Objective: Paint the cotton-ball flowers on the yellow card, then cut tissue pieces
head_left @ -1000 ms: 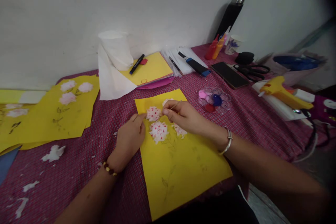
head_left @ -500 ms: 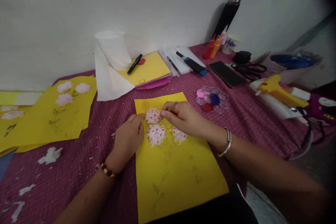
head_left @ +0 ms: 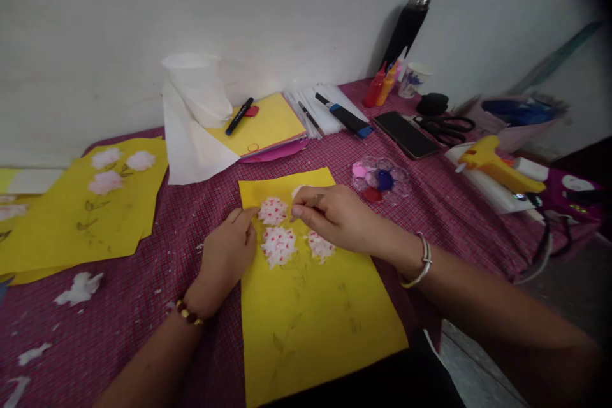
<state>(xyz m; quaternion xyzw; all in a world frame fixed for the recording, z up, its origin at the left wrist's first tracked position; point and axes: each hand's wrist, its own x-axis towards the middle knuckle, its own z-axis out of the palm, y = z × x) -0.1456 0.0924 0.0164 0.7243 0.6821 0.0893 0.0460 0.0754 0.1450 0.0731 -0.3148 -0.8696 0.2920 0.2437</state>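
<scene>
A yellow sheet of paper (head_left: 320, 325) lies before me, with pencilled stems and leaves. Near its top are white tissue flowers; the lower-left flower (head_left: 278, 246) and the upper-left flower (head_left: 273, 211) carry red dabs. My right hand (head_left: 344, 217) pinches a thin brown stick (head_left: 315, 198), its lower end just right of the upper-left flower. Behind that hand, another flower is partly hidden, and a dotted flower (head_left: 319, 245) shows below it. My left hand (head_left: 228, 252) rests on the sheet's left edge, forefinger stretched to the upper-left flower and other fingers bent, holding nothing.
A clear flower-shaped palette (head_left: 401, 186) with pink, blue and red paint sits to the right. Farther right lie a phone (head_left: 405, 134), scissors (head_left: 444, 127) and a yellow glue gun (head_left: 500, 166). Left are finished-looking yellow sheets (head_left: 52, 229) and tissue scraps (head_left: 80, 288). A tissue roll (head_left: 198, 92) stands behind.
The stick's lower end has shifted slightly away from the upper-left flower, to its right. My left hand stays at the sheet's edge. The whole view has shifted a little.
</scene>
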